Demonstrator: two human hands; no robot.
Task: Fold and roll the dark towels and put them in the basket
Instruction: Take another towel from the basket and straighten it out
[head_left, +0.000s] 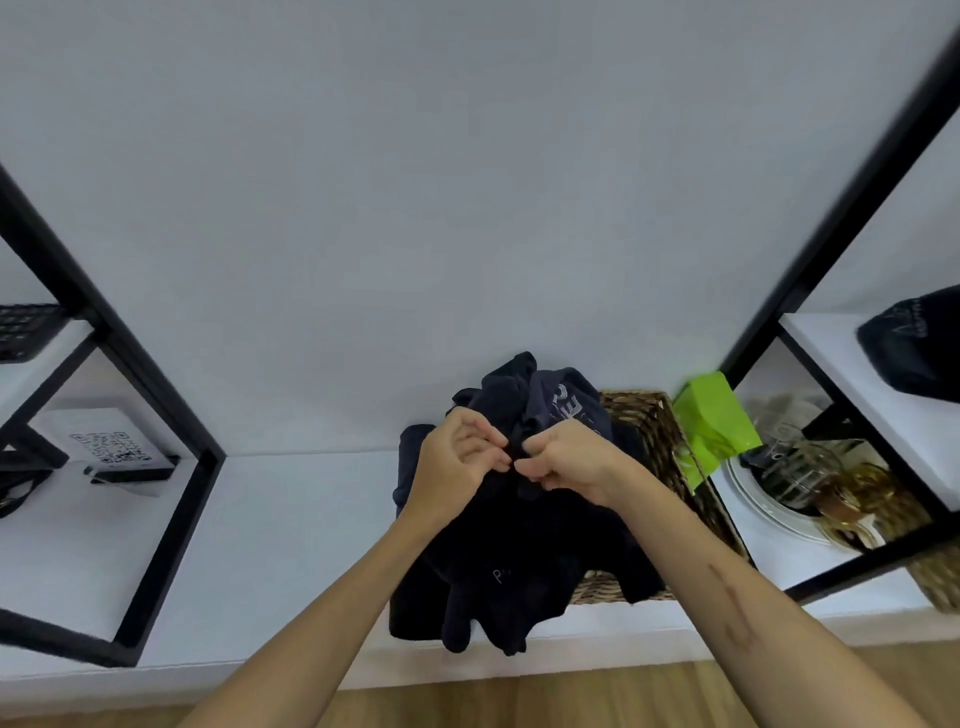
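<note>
A heap of dark towels (498, 566) lies on the white shelf, spilling over the left side of a woven wicker basket (670, 447). One towel in the heap shows pale lettering (569, 408). My left hand (457, 462) and my right hand (566, 460) meet above the heap, each pinching the dark cloth between thumb and fingertips. The towel ends hang over the shelf's front edge. Most of the basket's inside is hidden by cloth.
A green packet (714, 421) leans right of the basket. Glass jars and a white plate (800, 483) sit in the right compartment. Black frame posts (171, 457) flank the bay. A QR-code card (111, 447) stands at left. Another dark cloth (914, 343) lies on the upper right shelf.
</note>
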